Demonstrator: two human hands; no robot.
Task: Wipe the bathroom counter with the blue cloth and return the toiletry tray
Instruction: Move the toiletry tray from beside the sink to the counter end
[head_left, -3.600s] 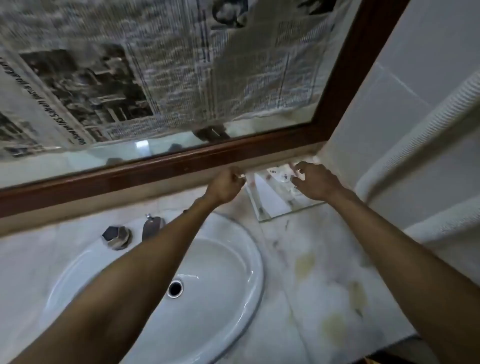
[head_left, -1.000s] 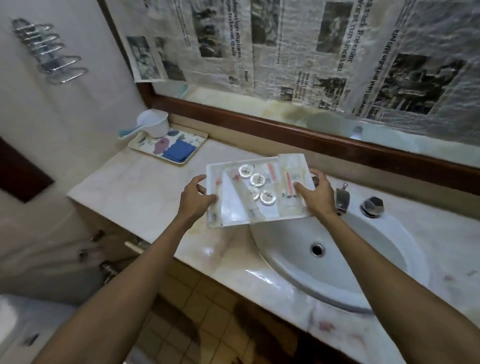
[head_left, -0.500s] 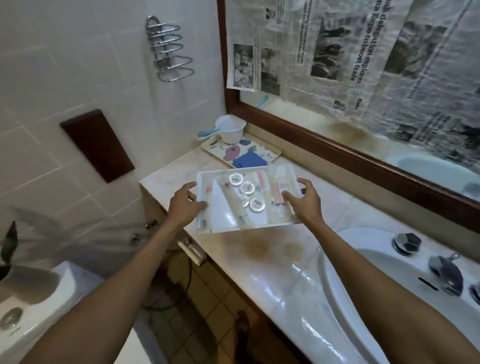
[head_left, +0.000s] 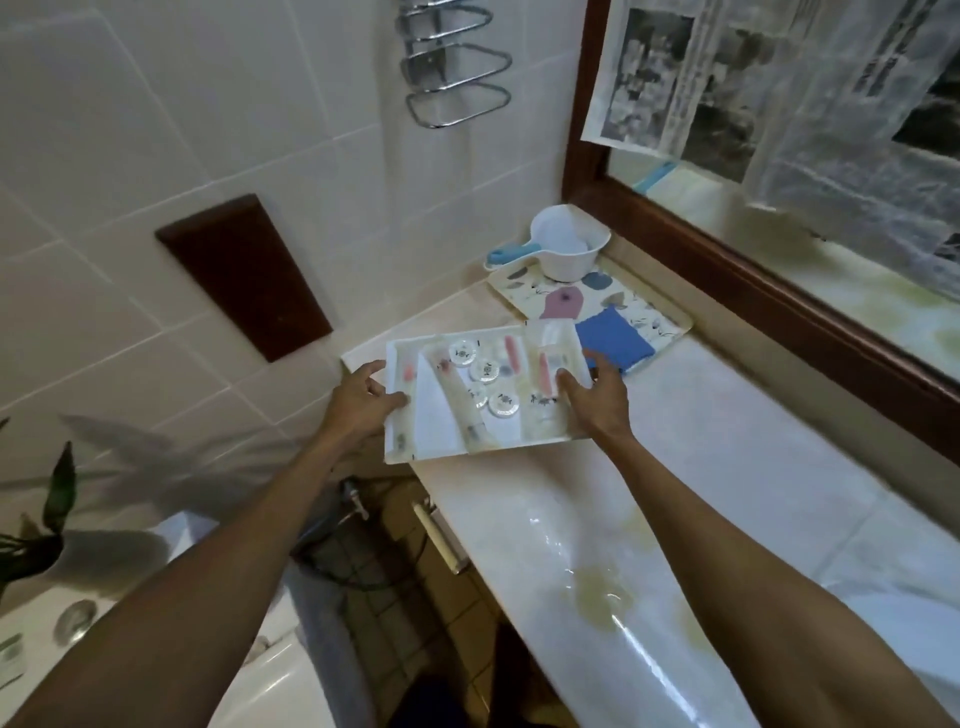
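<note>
I hold the white toiletry tray (head_left: 441, 436) in both hands over the left end of the marble counter (head_left: 727, 467). My left hand (head_left: 363, 402) grips its left edge and my right hand (head_left: 592, 397) grips its right side. Tubes, small round lidded pots and sachets lie in it. The tray's near left corner sticks out past the counter's front edge. Whether it rests on the counter I cannot tell. Just behind it, the folded blue cloth (head_left: 615, 343) lies on a patterned tray (head_left: 654, 319) in the counter's far left corner.
A white scoop with a blue handle (head_left: 563, 244) stands on the patterned tray. The wood-framed mirror (head_left: 779, 291), covered with newspaper, runs along the back. A wire rack (head_left: 452, 78) hangs on the tiled wall. A toilet cistern (head_left: 156, 649) and plant (head_left: 47, 519) are lower left.
I lifted the toiletry tray from the counter's right corner, carried it left across the sink, and it is now low at the left end beside the patterned tray.
</note>
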